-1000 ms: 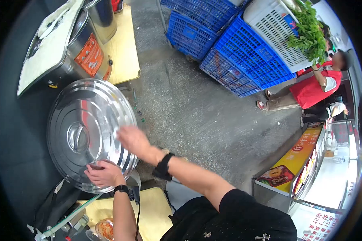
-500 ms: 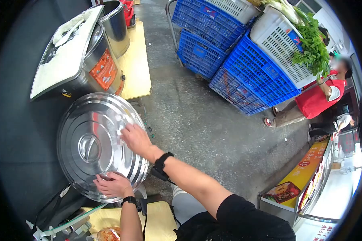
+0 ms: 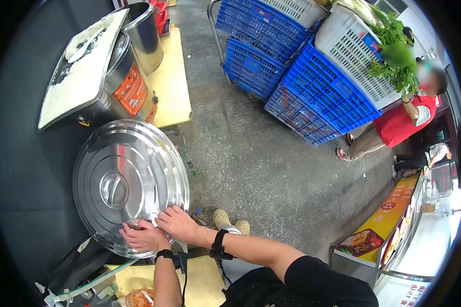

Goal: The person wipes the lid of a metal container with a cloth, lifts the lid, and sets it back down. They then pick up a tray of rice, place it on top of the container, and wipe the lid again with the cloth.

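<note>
A large round stainless steel lid (image 3: 100, 169) with a raised handle (image 3: 117, 190) at its middle lies before me. My left hand (image 3: 144, 237) rests on the lid's near rim, fingers stretched out over the metal. Just right of it, my right hand (image 3: 178, 224) is bent at the fingers, its fingertips close to my left hand on the lid's surface. A small white bit shows at those fingertips, too small to name. Whatever the lid covers is hidden beneath it.
Beyond the lid stands a steel pot (image 3: 119, 82) with a tray of white powder (image 3: 69, 94) on top. Stacked blue crates (image 3: 322, 92) and a basket of greens stand ahead. A person in a red vest (image 3: 402, 123) is at right. A yellow-fronted counter (image 3: 379, 215) stands nearby.
My right hand has moved back toward me across the lid, from its right side to beside my left hand. My left hand has stayed in place. My view has shifted slightly.
</note>
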The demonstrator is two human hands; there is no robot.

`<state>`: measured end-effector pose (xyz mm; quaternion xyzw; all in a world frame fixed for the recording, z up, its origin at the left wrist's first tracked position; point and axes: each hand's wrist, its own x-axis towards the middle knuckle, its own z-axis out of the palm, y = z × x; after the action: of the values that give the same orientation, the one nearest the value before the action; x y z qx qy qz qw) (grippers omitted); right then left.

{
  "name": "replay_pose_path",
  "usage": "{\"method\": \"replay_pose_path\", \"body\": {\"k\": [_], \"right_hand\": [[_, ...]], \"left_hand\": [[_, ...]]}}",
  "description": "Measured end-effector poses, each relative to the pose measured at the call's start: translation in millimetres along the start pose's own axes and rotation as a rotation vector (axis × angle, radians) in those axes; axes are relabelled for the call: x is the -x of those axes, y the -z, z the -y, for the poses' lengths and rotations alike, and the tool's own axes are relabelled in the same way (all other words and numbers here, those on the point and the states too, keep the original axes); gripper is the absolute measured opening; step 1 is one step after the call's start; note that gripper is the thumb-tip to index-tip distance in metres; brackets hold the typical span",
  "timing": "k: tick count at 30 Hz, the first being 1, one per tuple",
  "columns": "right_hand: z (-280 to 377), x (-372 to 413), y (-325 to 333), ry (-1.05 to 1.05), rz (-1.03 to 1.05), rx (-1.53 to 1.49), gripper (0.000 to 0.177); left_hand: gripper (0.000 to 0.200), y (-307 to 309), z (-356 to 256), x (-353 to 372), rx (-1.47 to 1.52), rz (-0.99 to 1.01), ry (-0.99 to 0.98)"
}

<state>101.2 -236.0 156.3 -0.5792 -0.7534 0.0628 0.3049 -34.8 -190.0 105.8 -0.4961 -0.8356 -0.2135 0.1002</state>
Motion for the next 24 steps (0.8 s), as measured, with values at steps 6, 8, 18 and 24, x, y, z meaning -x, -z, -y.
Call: {"method": "replay_pose_path", "body": {"k": [6, 8, 18, 24], "right_hand": [[-42.1, -41.7, -3.3, -0.091, -0.043, 0.080, 0.014], [-63.8, -67.6, -1.0, -0.160, -0.099, 0.098, 0.011], [-41.2, -54.2, -14.4, -0.171, -0.053, 0.066, 0.020], [9.5, 0.1, -20.5, -0.084, -0.030, -0.046, 0.030]], "left_hand": [[0.053, -4.0, 4.1, 2.8, 0.012, 0.007, 0.009], [0.053, -3.4, 6.6, 1.5, 0.001, 0.015, 0.004], [0.049, 5.1, -2.8, 1.4, 0.016, -0.009, 0.002], [0.041, -6.2, 9.7, 7.3, -0.062, -0.105, -0.072]]}}
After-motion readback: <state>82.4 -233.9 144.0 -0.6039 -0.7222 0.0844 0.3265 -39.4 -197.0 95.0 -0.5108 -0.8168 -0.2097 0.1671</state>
